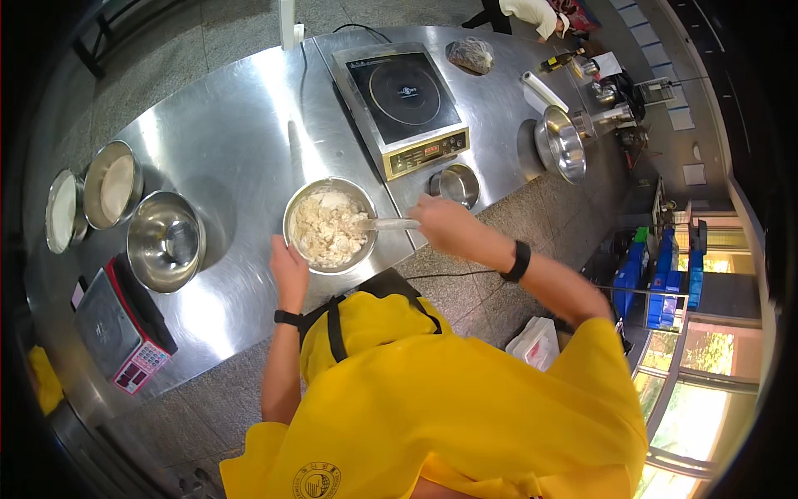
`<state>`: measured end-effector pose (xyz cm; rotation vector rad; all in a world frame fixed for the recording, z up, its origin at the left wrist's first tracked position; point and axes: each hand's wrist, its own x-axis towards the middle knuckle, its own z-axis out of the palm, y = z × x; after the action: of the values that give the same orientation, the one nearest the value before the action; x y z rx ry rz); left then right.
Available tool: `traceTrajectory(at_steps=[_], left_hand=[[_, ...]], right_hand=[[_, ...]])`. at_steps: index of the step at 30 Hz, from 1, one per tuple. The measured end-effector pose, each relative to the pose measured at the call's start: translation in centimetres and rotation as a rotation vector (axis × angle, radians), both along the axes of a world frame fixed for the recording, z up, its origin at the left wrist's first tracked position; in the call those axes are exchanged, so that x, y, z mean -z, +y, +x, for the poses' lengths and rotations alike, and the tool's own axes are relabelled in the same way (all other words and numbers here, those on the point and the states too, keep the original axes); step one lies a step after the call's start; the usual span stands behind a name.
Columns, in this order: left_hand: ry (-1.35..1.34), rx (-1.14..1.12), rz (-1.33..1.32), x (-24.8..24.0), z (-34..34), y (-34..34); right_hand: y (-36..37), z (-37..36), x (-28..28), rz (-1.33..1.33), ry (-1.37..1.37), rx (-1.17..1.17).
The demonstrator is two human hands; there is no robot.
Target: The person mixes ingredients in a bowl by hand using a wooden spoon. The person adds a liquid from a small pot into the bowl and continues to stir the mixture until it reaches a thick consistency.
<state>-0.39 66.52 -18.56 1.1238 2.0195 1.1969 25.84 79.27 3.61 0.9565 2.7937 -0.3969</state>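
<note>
A steel mixing bowl point(342, 269) near the table's front edge holds a shaggy, pale mix of flour and dough point(328, 229). My left hand point(288, 259) is closed on the bowl's near left rim. In my right hand point(434, 221) is the handle of a spatula point(391, 224); its blade end reaches into the dough from the right. The dough hides the spatula's tip, so its exact shape cannot be told. A small steel pot point(458, 185) stands just beyond my right hand.
An induction cooker point(406, 100) stands behind the bowl. At left are a steel bowl point(148, 258), two containers of pale powder point(116, 187) point(62, 212) and a kitchen scale point(112, 324). A large bowl point(561, 143) and a bag point(470, 55) sit at right. Another person point(536, 15) bends over far off.
</note>
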Motion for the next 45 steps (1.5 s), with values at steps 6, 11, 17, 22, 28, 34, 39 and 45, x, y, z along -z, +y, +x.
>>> traceTrajectory(at_steps=[6,11,17,22,28,34,39,45], left_hand=[[0.009,-0.078,-0.095,-0.5,0.1,-0.6],[-0.040,-0.203,-0.042,-1.3,1.5,-1.1],[-0.097,-0.213,0.000,0.0,1.7,-1.0],[-0.080,-0.178,0.038,0.1,1.8,-1.2],[-0.136,-0.085,0.061,0.1,0.8,-0.9],[-0.051,0.095,-0.185,-1.9,-1.3,-1.1],[0.264,0.288,0.268,-11.9,0.4,-0.5],[-0.300,0.558,0.334,-13.6,4.4,1.6]], right_hand=[[1.8,-1.2,2.9,-0.155,-0.463,-0.263],[3.7,-5.2,1.9,-0.276,-0.663,-0.138],[2.6,-8.7,1.3,-0.459,-0.730,-0.026],[0.9,-9.5,0.2,-0.625,-0.687,0.157],[-0.3,-9.2,1.4,-0.725,-0.571,0.244],[-0.3,-9.9,0.6,-0.925,-0.460,0.408],[-0.2,-8.8,1.3,-1.116,-0.325,0.613],[-0.4,-5.3,3.6,-1.417,0.265,0.860]])
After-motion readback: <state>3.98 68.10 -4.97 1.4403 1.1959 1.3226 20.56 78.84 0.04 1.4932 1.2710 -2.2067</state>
